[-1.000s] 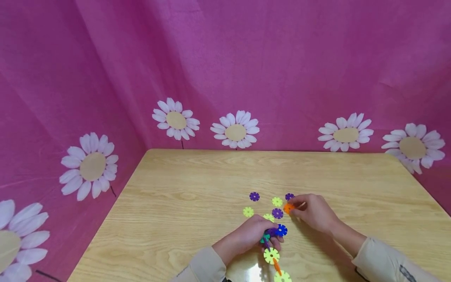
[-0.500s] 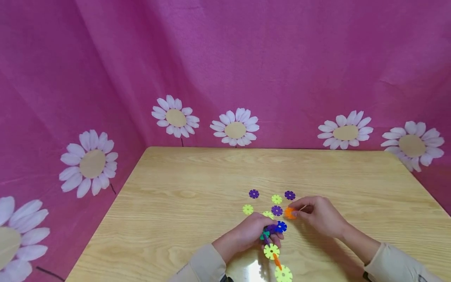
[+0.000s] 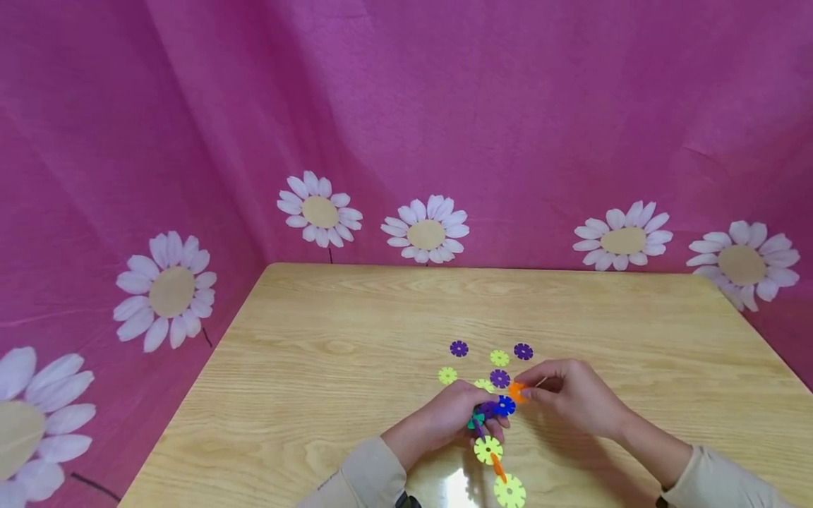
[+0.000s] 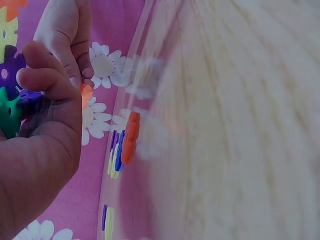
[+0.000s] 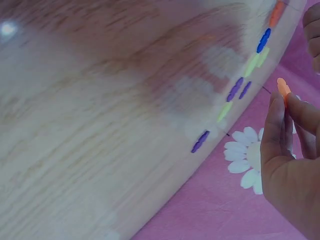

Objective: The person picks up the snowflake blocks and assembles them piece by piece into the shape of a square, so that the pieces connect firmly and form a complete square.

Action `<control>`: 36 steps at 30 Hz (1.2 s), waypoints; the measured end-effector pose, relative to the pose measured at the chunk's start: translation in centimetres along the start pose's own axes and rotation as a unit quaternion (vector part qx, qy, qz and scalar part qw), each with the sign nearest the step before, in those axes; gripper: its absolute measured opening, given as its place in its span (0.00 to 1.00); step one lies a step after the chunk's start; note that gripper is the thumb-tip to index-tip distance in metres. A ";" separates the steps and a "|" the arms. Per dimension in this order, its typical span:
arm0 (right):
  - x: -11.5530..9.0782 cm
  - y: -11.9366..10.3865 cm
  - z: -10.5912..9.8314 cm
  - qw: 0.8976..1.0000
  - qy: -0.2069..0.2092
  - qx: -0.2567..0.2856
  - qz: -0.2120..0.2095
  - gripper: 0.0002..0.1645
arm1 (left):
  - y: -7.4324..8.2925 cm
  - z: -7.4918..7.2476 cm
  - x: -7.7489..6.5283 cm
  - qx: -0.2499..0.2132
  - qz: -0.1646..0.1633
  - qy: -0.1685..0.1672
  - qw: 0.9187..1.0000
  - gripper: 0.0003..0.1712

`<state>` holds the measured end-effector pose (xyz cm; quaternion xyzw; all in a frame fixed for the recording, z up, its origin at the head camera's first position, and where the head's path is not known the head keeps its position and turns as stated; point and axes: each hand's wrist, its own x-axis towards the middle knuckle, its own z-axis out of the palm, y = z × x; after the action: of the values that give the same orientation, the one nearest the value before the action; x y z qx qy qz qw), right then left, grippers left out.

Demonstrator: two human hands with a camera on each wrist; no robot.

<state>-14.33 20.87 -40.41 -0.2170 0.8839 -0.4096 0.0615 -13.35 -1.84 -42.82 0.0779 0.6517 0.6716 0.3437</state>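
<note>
In the head view my left hand (image 3: 447, 416) grips a chain of notched plastic discs. A blue disc (image 3: 505, 406) sticks out at its far end. Purple discs and a green disc (image 4: 9, 112) show by the fingers in the left wrist view. Toward me the chain runs on through a yellow disc (image 3: 488, 450), an orange disc (image 3: 498, 468) seen nearly edge-on, and another yellow disc (image 3: 510, 491). My right hand (image 3: 581, 395) pinches a loose orange disc (image 5: 283, 87) between thumb and fingertips, close beside the blue one. Whether the two touch I cannot tell.
Loose discs lie flat on the wooden table (image 3: 330, 367) beyond my hands: purple ones (image 3: 500, 379) and yellow-green ones (image 3: 447, 375), several in all. A pink cloth (image 3: 508, 127) with large white daisies hangs behind the table and along its left side.
My right hand has drawn the orange disc away from the loose purple discs, toward me and to the blue disc. The left hand keeps its hold on the chain, almost still.
</note>
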 end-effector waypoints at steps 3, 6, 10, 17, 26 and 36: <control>-0.2 -0.5 0.0 1.000 -0.002 0.010 -0.015 0.10 | 0.0 0.0 0.0 0.002 0.005 0.003 1.000 0.27; -0.4 -1.2 -0.1 0.999 -0.002 0.024 -0.034 0.11 | 0.0 -0.2 0.0 0.002 0.008 0.000 1.000 0.27; -0.6 -2.1 -0.3 0.998 -0.004 0.031 -0.049 0.11 | 0.1 -0.4 0.1 0.000 0.011 -0.004 1.000 0.27; -1.3 -2.4 -0.4 0.997 0.003 0.039 -0.070 0.10 | 0.0 -0.7 0.1 0.000 0.009 -0.003 1.000 0.26; -1.9 -2.4 -0.7 0.996 0.008 0.052 -0.076 0.10 | 0.2 -0.7 0.0 0.003 0.016 -0.001 1.000 0.26; -2.1 -2.6 -0.8 0.995 0.016 0.042 -0.084 0.10 | 0.1 -0.8 0.3 -0.039 0.036 -0.036 0.998 0.27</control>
<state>-11.81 20.91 -38.07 -0.2810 0.8456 -0.4533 0.0218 -14.06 -2.27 -42.91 0.1118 0.6093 0.7048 0.3456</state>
